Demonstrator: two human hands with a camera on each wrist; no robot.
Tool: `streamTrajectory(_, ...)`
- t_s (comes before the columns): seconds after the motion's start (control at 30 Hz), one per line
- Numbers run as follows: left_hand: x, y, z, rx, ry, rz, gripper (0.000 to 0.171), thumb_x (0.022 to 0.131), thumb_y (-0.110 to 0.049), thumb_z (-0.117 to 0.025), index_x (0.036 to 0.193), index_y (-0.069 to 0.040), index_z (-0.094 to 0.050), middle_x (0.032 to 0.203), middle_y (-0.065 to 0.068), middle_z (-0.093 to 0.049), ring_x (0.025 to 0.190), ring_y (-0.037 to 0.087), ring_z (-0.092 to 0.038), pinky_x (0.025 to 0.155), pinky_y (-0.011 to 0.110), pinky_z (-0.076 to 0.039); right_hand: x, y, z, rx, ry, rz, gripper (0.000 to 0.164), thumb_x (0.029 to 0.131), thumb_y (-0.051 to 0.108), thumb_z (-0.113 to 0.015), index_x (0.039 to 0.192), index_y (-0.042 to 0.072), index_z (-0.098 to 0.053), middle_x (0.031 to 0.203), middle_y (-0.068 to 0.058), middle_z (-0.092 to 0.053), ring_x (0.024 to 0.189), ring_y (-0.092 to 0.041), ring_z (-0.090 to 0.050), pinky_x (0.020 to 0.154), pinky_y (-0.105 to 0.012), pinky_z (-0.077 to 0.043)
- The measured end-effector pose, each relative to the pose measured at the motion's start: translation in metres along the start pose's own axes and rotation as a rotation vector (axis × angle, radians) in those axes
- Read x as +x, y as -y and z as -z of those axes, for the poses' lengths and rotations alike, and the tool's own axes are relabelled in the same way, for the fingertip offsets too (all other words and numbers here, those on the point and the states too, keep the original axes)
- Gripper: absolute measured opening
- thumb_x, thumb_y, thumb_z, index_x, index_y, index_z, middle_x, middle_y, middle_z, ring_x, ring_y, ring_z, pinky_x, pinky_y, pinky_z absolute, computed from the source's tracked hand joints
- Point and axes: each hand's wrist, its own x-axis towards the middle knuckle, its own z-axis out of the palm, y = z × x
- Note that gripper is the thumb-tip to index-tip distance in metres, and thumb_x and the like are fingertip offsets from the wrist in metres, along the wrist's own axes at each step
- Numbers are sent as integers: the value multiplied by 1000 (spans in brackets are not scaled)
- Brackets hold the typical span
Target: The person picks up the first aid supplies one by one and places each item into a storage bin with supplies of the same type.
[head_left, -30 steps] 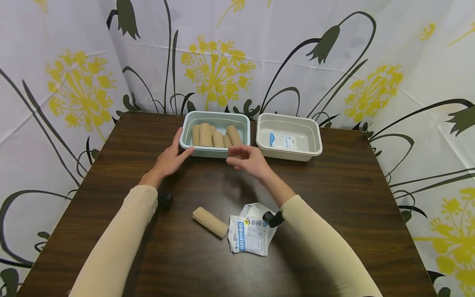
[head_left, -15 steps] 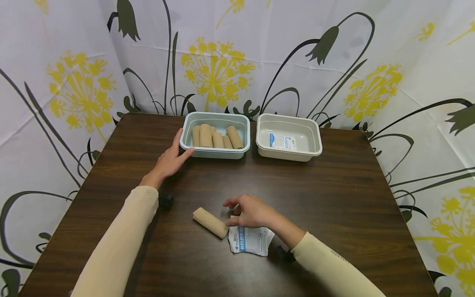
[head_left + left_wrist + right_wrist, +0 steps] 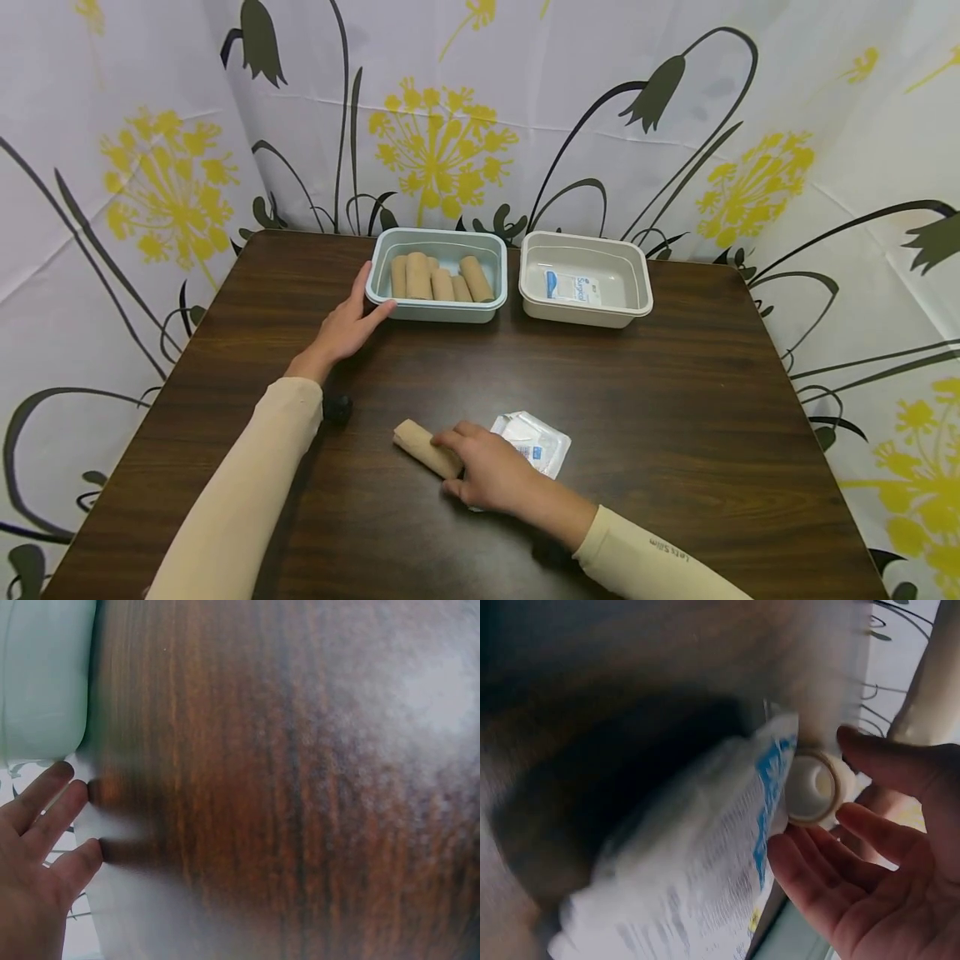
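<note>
My left hand (image 3: 341, 333) rests against the left front corner of a pale blue bin (image 3: 442, 312), fingers extended. Its fingertips show beside the bin in the left wrist view. My right hand (image 3: 495, 475) reaches over a tan roll (image 3: 416, 442), probably a bandage, on the table. Thumb and fingers are spread to either side of its right end; firm contact is unclear. The roll's round, pale end (image 3: 810, 787) shows between them in the right wrist view. White and blue dressing packets (image 3: 536, 437) lie under and behind this hand, partly hidden.
Several tan rolls (image 3: 418, 277) stand or lean inside the blue bin. To its right is a beige bin (image 3: 585, 317) holding a flat white and blue packet (image 3: 572, 287). Both bins sit at the back of the dark wooden table (image 3: 675, 400), before a patterned curtain (image 3: 570, 50).
My right hand has come back from the blue bin's front edge toward me, down to the tan roll and over the packets. My left hand has stayed at the bin.
</note>
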Motion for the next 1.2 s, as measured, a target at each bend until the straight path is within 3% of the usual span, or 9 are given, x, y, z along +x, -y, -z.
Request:
streamTrajectory(0.27, 0, 0, -2, 6, -9, -3, 85, 93, -69, -41, 151, -47, 16, 163, 8, -11, 142, 46, -25, 104, 70, -20, -6, 1, -11, -55, -66, 7, 52, 79, 19, -82, 127, 13, -62, 112, -1, -67, 95, -11, -64, 78, -29, -53)
streamTrajectory(0.6, -1, -1, -2, 8, -9, 3, 84, 93, -70, -40, 151, -47, 17, 163, 8, -10, 142, 45, -24, 105, 70, -19, -6, 2, -11, 10, -67, -22, 49, 82, 22, -80, 127, 13, -63, 114, -4, -68, 94, -12, -65, 76, -29, -53)
streamTrajectory(0.97, -1, -3, -2, 11, -21, -6, 84, 94, -69, -41, 152, -47, 15, 163, 8, -12, 141, 45, -26, 105, 70, -21, -2, -1, -14, 114, -95, -35, 41, 82, 16, -79, 121, 12, -67, 117, -3, -69, 101, -10, -64, 83, -26, -52)
streamTrajectory(1.2, -3, -2, -1, 3, -11, 14, 84, 93, -69, -41, 151, -48, 16, 164, 7, -11, 142, 46, -24, 105, 70, -19, 0, -4, -9, 253, -92, -91, 37, 79, 15, -80, 115, 14, -72, 103, 3, -72, 79, -3, -61, 69, -19, -48)
